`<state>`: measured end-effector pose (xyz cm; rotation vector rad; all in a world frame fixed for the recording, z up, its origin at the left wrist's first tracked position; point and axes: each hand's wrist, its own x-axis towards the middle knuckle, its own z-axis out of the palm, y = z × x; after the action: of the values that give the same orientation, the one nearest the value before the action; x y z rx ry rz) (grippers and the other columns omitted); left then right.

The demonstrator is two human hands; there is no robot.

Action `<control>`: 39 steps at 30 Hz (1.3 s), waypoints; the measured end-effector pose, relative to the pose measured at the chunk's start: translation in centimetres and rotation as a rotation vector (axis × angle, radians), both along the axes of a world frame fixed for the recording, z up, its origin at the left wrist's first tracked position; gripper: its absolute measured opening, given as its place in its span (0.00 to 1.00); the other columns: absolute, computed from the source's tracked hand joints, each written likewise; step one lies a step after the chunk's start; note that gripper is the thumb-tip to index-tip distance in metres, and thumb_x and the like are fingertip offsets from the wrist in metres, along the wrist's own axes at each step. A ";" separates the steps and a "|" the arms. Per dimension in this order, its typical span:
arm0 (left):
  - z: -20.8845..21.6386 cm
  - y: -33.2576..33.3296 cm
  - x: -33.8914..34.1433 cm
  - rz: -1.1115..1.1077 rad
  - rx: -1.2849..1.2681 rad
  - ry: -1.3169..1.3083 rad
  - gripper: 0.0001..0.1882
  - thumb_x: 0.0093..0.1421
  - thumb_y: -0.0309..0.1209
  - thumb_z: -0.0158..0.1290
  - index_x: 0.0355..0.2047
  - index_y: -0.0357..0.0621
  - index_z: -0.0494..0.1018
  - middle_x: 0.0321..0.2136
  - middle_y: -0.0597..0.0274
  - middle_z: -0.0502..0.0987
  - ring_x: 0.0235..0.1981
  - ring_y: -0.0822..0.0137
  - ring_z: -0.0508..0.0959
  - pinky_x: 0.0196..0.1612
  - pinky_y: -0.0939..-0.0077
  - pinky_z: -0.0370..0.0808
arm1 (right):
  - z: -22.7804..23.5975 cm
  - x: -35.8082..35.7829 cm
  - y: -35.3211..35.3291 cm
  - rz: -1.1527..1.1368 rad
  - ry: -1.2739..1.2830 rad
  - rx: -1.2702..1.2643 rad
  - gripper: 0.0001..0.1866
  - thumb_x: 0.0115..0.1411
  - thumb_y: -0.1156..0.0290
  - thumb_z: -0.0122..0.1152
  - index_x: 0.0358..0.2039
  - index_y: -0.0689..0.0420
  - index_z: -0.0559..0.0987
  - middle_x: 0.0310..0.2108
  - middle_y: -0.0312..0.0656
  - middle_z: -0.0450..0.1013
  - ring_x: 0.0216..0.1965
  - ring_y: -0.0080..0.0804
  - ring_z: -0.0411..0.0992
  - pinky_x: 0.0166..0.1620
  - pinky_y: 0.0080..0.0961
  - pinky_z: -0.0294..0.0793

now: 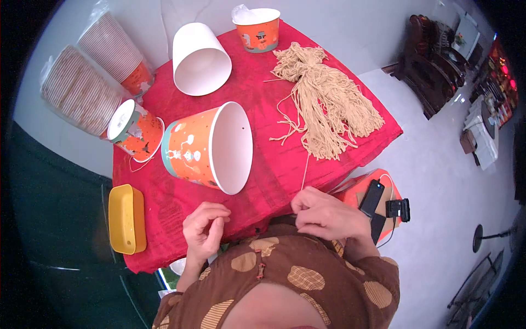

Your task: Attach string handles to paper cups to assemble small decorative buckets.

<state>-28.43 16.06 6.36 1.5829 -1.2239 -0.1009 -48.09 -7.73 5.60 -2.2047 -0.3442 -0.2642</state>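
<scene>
My right hand (324, 215) is closed near the front edge of the table, pinching one tan cord (304, 174). That cord runs up to a bundle of tan cords (339, 109) lying at the right of the table. My left hand (206, 229) is held at the table's front edge with its fingers curled and thumb against them; whatever it may hold is hidden. Just beyond it, a large orange paper bucket (192, 148) lies on its side, its white mouth facing right. A small dark hole or spot shows on its inner wall.
A red cloth (274, 181) covers the table. Behind stand a white paper bucket (200, 57), an orange bucket holding plastic (257, 33) and wrapped stacks of buckets (76, 88). An upturned orange bucket (137, 131) and yellow tray (137, 219) are left; a phone (372, 196) lies right.
</scene>
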 end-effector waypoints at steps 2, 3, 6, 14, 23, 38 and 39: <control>0.0 -0.1 0.0 -0.040 0.041 -0.024 0.06 0.54 0.15 0.51 0.31 0.32 0.76 0.30 0.50 0.79 0.25 0.65 0.79 0.29 0.76 0.75 | 1.3 1.3 1.1 -0.072 -0.141 -0.052 0.07 0.51 0.74 0.64 0.26 0.58 0.73 0.40 0.42 0.68 0.43 0.40 0.67 0.43 0.32 0.66; 0.1 -0.6 -0.2 -0.041 0.045 -0.044 0.05 0.54 0.15 0.51 0.30 0.32 0.76 0.29 0.51 0.79 0.25 0.66 0.78 0.28 0.76 0.75 | 1.8 1.8 1.2 -0.149 -0.288 -0.087 0.07 0.51 0.74 0.64 0.26 0.58 0.73 0.41 0.43 0.68 0.43 0.40 0.67 0.43 0.32 0.66; 0.3 -0.8 -0.5 -0.039 0.089 -0.056 0.05 0.54 0.15 0.51 0.30 0.32 0.76 0.29 0.52 0.79 0.24 0.66 0.78 0.27 0.77 0.74 | 1.4 3.7 2.2 -0.115 -0.373 -0.023 0.07 0.51 0.76 0.63 0.27 0.58 0.72 0.38 0.42 0.70 0.40 0.40 0.69 0.42 0.34 0.67; 0.4 -0.8 -0.3 0.012 0.122 -0.053 0.06 0.54 0.15 0.52 0.31 0.33 0.76 0.28 0.52 0.78 0.26 0.62 0.78 0.29 0.73 0.74 | -0.6 7.2 4.7 -0.094 -0.289 0.357 0.06 0.57 0.81 0.57 0.37 0.64 0.77 0.35 0.47 0.73 0.39 0.40 0.74 0.44 0.30 0.73; 0.5 -1.2 0.0 0.084 0.231 0.258 0.14 0.61 0.16 0.46 0.47 0.32 0.71 0.35 0.60 0.76 0.28 0.76 0.75 0.33 0.82 0.74 | -1.7 7.6 3.7 -0.241 -0.161 0.831 0.10 0.64 0.80 0.49 0.41 0.68 0.78 0.40 0.44 0.75 0.43 0.29 0.73 0.49 0.24 0.70; 1.4 -2.8 -0.7 0.037 0.142 0.032 0.11 0.54 0.19 0.60 0.39 0.39 0.77 0.18 0.64 0.74 0.17 0.75 0.73 0.22 0.80 0.69 | -1.6 7.3 4.0 0.020 -0.104 1.023 0.09 0.63 0.79 0.50 0.40 0.68 0.78 0.38 0.45 0.75 0.42 0.29 0.72 0.48 0.25 0.70; 1.1 -2.9 -0.6 0.038 0.096 -0.075 0.07 0.55 0.20 0.60 0.35 0.39 0.77 0.18 0.62 0.75 0.17 0.73 0.75 0.22 0.79 0.70 | -1.5 7.3 4.2 0.031 -0.095 1.032 0.09 0.63 0.80 0.50 0.40 0.68 0.78 0.37 0.45 0.74 0.42 0.28 0.72 0.48 0.23 0.70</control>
<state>-29.02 13.19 7.50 1.7058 -1.2622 -0.0781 -40.75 -3.54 4.13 -1.1728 -0.2155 -0.4152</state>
